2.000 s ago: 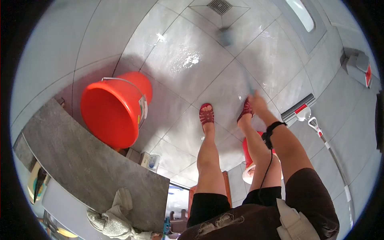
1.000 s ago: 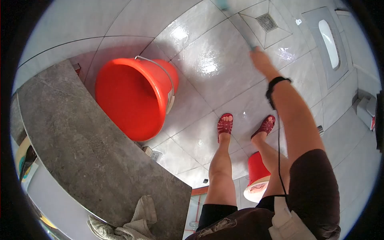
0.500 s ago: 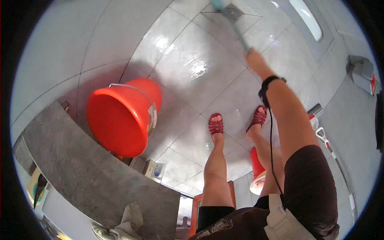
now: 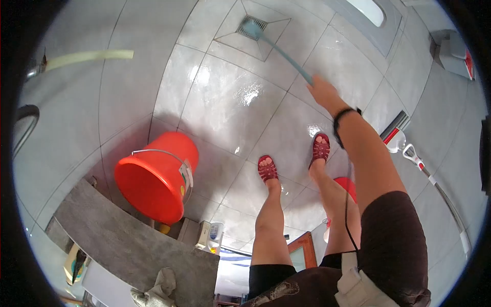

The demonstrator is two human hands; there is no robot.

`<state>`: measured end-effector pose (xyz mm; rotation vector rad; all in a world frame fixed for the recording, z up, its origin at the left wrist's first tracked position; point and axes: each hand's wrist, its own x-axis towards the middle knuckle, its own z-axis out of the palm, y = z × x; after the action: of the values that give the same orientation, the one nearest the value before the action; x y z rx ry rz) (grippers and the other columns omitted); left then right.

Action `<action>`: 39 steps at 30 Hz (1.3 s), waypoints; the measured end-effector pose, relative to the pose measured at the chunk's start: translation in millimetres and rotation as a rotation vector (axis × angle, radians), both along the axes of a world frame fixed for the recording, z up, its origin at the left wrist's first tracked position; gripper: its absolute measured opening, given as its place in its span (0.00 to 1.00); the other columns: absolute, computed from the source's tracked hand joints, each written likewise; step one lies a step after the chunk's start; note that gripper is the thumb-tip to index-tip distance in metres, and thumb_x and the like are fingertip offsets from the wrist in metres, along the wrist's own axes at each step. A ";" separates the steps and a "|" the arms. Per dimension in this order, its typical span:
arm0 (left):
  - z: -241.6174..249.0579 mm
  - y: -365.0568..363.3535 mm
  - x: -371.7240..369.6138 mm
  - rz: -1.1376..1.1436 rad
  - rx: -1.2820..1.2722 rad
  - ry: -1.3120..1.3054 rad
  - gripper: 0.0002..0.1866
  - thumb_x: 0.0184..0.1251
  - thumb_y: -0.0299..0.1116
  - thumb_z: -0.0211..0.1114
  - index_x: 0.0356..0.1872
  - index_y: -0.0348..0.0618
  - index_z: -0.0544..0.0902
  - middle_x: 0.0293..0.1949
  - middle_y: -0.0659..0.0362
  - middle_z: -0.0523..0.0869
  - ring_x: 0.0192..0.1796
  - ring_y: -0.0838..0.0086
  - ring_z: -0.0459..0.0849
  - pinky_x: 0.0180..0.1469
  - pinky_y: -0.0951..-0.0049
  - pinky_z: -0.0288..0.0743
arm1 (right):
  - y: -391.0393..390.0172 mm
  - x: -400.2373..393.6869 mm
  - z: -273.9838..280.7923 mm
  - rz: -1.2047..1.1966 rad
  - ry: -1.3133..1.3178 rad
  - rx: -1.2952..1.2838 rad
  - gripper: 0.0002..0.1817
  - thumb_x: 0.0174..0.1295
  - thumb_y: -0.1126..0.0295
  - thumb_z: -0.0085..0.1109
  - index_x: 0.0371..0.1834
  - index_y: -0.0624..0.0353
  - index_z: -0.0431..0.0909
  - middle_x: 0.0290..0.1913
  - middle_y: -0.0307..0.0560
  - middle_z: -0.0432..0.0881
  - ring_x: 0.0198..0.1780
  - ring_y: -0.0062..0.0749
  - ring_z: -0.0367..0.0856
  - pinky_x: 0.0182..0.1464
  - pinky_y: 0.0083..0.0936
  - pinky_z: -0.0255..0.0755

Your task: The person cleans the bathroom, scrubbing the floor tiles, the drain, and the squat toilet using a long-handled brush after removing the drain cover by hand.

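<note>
My right hand (image 4: pixel 326 95) is closed around the end of a light teal long-handled brush (image 4: pixel 287 57), with the arm stretched forward over the wet floor. The brush's blurred head lies over the square metal floor drain (image 4: pixel 245 34) and hides part of the grate. A black band (image 4: pixel 341 123) circles my right wrist, and a dark cord runs down from it. My left hand is out of view.
An orange-red bucket (image 4: pixel 189 148) tilts beside the grey counter (image 4: pixel 123 243) on the left. My feet in dark red sandals (image 4: pixel 268 169) stand on glossy tiles (image 4: pixel 225 102). A squeegee mop (image 4: pixel 394 135) leans along the right wall. A grey cloth (image 4: pixel 159 286) lies on the counter.
The view has shifted, and the drain now appears farther left and lower. The brush head has moved from beside the drain onto its grate, still in my right hand.
</note>
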<state>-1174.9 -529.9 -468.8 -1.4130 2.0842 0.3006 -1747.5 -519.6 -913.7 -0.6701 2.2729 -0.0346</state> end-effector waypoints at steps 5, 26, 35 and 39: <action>5.7 -3.8 -7.6 -0.041 -0.012 -0.019 0.19 0.58 0.35 0.65 0.47 0.32 0.76 0.44 0.47 0.78 0.36 0.60 0.78 0.42 0.61 0.72 | 90.6 0.1 37.6 0.010 -0.065 0.164 0.20 0.65 0.52 0.45 0.45 0.60 0.68 0.41 0.58 0.81 0.46 0.53 0.79 0.47 0.46 0.72; -75.4 -71.4 -264.5 -0.110 0.435 0.661 0.30 0.49 0.35 0.68 0.56 0.39 0.72 0.59 0.40 0.66 0.59 0.47 0.66 0.59 0.53 0.60 | -31.6 -104.0 52.5 0.337 -0.135 0.023 0.26 0.67 0.61 0.41 0.69 0.41 0.53 0.40 0.58 0.81 0.42 0.52 0.80 0.44 0.44 0.73; -163.3 -116.3 -332.0 -0.095 0.609 0.674 0.37 0.56 0.46 0.62 0.63 0.33 0.63 0.65 0.38 0.59 0.67 0.44 0.57 0.67 0.51 0.50 | 35.4 -119.3 54.2 0.265 -0.271 0.150 0.26 0.68 0.55 0.42 0.69 0.39 0.53 0.36 0.59 0.80 0.40 0.54 0.80 0.42 0.46 0.71; -184.5 -136.6 -346.6 0.048 0.537 0.688 0.35 0.56 0.45 0.61 0.62 0.34 0.65 0.65 0.38 0.59 0.68 0.43 0.56 0.67 0.50 0.49 | -18.8 -164.7 22.5 0.224 -0.151 0.126 0.27 0.68 0.54 0.42 0.70 0.40 0.52 0.34 0.58 0.80 0.38 0.54 0.79 0.41 0.45 0.71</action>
<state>-1521.6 -666.5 -653.3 -1.1091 2.2147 1.4133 -1912.2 -538.4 -891.1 -0.8226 2.0260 0.1594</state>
